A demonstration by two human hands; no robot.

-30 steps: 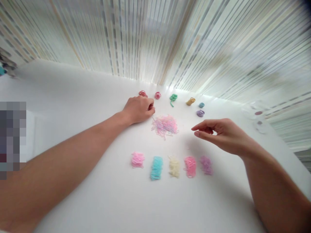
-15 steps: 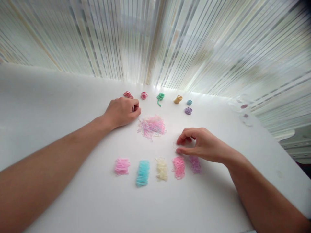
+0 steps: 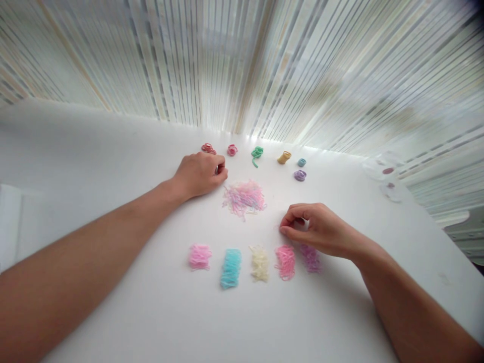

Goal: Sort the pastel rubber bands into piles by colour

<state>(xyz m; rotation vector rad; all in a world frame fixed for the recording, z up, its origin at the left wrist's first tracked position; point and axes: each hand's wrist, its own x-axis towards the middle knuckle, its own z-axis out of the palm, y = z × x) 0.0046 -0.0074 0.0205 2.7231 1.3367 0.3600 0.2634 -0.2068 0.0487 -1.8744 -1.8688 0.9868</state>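
A loose heap of small rubber bands in mixed pastel colours lies mid-table. Left of it rests my left hand, its fingers curled closed; whatever they hold, if anything, is hidden. Thumb and fingertips of my right hand are pinched, with a faint pale small rubber band just showing at the tips. This hand hovers over the upper edge of the purple bundle. Leftward from there lie the deep pink bundle, cream bundle, turquoise bundle and light pink bundle.
Along the back of the white table sit a red coil, pink coil, green coil, mustard roll, blue roll and purple coil. Clear plastic items stand at the right, before a striped curtain.
My right hand has moved down from beside the heap to the purple bundle, its fingertips closing together. My left hand stays beside the heap. The camera view has shifted.
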